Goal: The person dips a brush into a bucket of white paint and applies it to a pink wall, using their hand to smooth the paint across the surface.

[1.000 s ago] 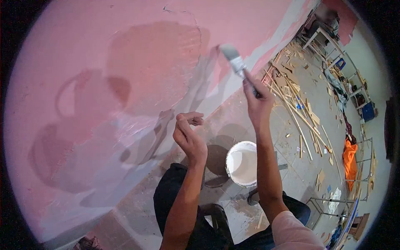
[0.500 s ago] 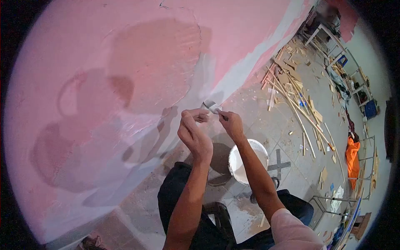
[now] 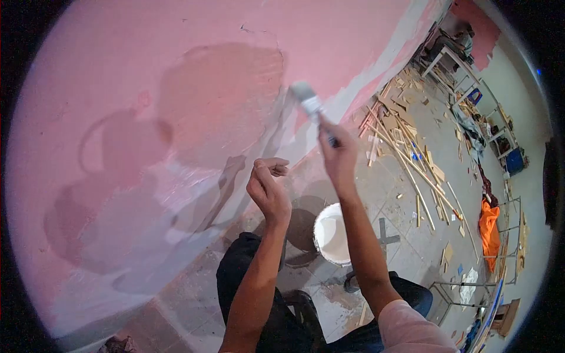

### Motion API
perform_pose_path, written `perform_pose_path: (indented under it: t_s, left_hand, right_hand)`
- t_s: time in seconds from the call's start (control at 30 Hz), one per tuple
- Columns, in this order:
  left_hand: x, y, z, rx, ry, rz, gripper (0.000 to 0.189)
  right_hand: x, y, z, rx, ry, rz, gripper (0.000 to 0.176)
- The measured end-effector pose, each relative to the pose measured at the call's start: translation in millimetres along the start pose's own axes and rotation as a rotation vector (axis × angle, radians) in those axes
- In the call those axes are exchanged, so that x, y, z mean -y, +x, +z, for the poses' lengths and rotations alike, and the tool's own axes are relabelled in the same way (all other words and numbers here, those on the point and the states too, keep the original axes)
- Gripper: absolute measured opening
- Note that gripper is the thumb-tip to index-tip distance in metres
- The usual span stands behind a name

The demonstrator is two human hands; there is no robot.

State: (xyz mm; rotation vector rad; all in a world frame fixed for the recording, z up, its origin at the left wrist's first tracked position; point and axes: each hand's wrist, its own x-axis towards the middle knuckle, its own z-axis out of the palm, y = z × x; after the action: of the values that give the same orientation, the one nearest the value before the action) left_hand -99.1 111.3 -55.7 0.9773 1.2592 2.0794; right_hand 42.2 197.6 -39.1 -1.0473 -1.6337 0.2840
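My right hand [image 3: 338, 147] grips a paintbrush [image 3: 308, 103] by its handle. The white-coated bristles point up and left, close to the pink wall [image 3: 229, 88], and the brush is slightly blurred. Pale paint runs in a band [image 3: 359, 88] along the wall's lower part. My left hand [image 3: 271, 191] hovers lower and to the left, its fingers curled together with nothing visible in them. Below my right forearm a white bucket [image 3: 319, 238] stands on the floor with white paint inside; the forearm hides part of it.
A dark stool [image 3: 306, 317] stands between my legs. Wood strips and scraps [image 3: 406, 138] litter the tiled floor to the right. Metal frames [image 3: 450, 288] and an orange cloth [image 3: 488, 229] lie along the far right. Another person [image 3: 462, 44] sits at the far back.
My right hand has risen with the paintbrush, away from my left hand and further up the wall. My left hand keeps nearly the same pose. The view has shifted slightly.
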Motion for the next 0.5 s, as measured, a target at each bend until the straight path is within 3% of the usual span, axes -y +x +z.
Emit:
perform_pose_path:
  t_s: [0.03,0.1,0.17,0.27,0.37,0.5]
  left_hand:
    - [-2,2,0,0.005,0.003,0.007,0.052]
    - [-2,0,0,0.002,0.006,0.0,0.052]
    - [1,3,2,-0.009,0.004,-0.013,0.052]
    - [4,7,0,-0.018,0.005,0.018,0.052]
    - [-2,8,-2,-0.033,-0.013,0.016,0.052]
    - [-4,8,-3,-0.039,-0.041,-0.027,0.053]
  right_hand:
    - [-23,-16,16,0.042,-0.049,-0.056,0.043]
    - [-60,-60,41,0.205,-0.189,0.166,0.043]
    - [-108,-98,44,0.39,-0.374,0.123,0.041]
    - [-108,-117,29,0.326,-0.245,0.255,0.038]
    - [-35,-65,0,0.153,-0.141,0.302,0.035]
    - [27,-3,-16,0.01,-0.066,0.014,0.034]
